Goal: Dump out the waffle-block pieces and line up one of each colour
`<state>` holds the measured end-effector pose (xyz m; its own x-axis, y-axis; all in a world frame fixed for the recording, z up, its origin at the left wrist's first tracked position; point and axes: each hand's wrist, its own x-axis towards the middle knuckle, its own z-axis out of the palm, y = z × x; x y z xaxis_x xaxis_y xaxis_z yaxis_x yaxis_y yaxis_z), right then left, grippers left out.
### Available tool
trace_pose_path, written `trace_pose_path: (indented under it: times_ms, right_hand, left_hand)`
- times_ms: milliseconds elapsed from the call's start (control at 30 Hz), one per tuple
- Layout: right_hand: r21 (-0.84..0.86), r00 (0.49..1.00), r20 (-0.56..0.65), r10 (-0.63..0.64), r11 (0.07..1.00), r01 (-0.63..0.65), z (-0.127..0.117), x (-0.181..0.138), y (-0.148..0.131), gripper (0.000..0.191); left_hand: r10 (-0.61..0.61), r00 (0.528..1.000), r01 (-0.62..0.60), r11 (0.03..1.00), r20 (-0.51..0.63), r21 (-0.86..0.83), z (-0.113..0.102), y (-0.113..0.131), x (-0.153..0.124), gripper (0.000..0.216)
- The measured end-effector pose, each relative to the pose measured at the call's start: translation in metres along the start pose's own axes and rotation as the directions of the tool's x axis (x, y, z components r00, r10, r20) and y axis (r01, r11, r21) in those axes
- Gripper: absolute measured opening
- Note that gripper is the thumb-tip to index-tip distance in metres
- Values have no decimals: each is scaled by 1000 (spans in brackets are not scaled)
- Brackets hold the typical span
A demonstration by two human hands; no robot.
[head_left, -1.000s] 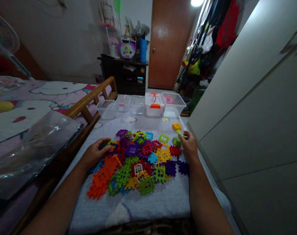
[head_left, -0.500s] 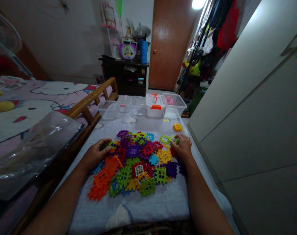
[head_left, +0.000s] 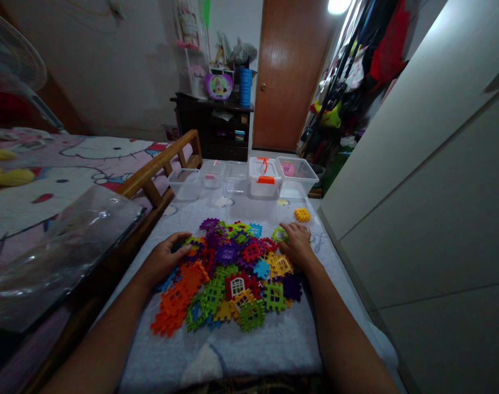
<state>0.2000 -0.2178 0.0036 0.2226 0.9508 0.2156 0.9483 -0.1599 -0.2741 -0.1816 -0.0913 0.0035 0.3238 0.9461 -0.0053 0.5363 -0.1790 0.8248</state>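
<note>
A heap of colourful plastic building tiles (head_left: 227, 253) with notched edges, some with window-like grids, lies in the middle of the cloth-covered table (head_left: 274, 345). At the heap's left edge rests my left hand (head_left: 166, 258), thumb and fingers apart around the nearest tiles without gripping one. My right hand (head_left: 297, 244) lies palm down over the right edge, fingers spread, touching a green tile (head_left: 279, 234) and covering others. Orange tiles (head_left: 178, 295) fan out toward me on the left. A green window tile (head_left: 251, 315) sits at the near edge. Apart from the heap is a small yellow stack (head_left: 302, 214).
Clear plastic boxes (head_left: 185, 185) line the table's far end, one a lidded box (head_left: 264, 178) with orange clasps, another an open box (head_left: 297, 176) holding something pink. A wooden bed rail (head_left: 159, 167) borders the left; a pale cabinet (head_left: 422, 191) stands close on the right.
My right hand has slid left and inward over the heap's right edge, covering green tiles there. My left hand stays put. The view has shifted slightly.
</note>
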Motion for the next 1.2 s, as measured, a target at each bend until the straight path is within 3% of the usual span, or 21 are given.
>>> trace_pose_path:
  times_ms: [233, 333, 400, 533, 600, 633, 700, 833, 900, 1067, 1200]
  right_hand:
    - [265, 994, -109, -23, 963, 51, -7, -1, -1, 48]
    - [497, 985, -168, 48, 867, 42, -10, -2, -2, 43]
    - [708, 979, -140, 150, 706, -7, -12, -1, 0, 40]
    - [965, 921, 37, 388, 227, -134, -18, 0, 9, 34]
    - [983, 884, 106, 454, 87, -163, -22, 0, 15, 33]
    - [982, 873, 120, 473, 74, -175, -24, -1, 18, 32]
    - [966, 858, 104, 503, 153, -207, -27, -3, 24, 31]
    - [797, 839, -54, 541, 530, -290, -28, -8, 32, 39]
    - [677, 853, -127, 507, 672, -299, -26, -9, 34, 42]
    - [533, 927, -133, 350, 814, -230, -16, -6, 36, 38]
    - [444, 951, -166, 259, 881, -163, -8, -2, 37, 35]
  left_hand:
    - [-4, 1000, 4, 1000, 0, -12, 0, 3, -1, 70]
    - [0, 1000, 0, 1000, -2, -12, 0, 2, -1, 69]
    - [-3, 1000, 3, 1000, -1, -12, 0, 3, -1, 70]
    - [-17, 1000, 16, 1000, -5, -22, 0, 4, -1, 72]
    - [-12, 1000, 11, 1000, -10, -23, 0, 4, -1, 72]
    - [-7, 1000, 7, 1000, -12, -21, 0, 4, -1, 72]
    - [4, 1000, -5, 1000, -13, -14, 0, 3, -1, 71]
    - [23, 1000, -23, 1000, 1, 6, 0, 0, 1, 69]
    - [23, 1000, -23, 1000, 9, 18, 0, -2, 1, 69]
    - [32, 999, -32, 999, 1, 36, 0, -7, 2, 67]
    - [39, 999, -39, 999, 7, 31, 0, -8, 2, 67]
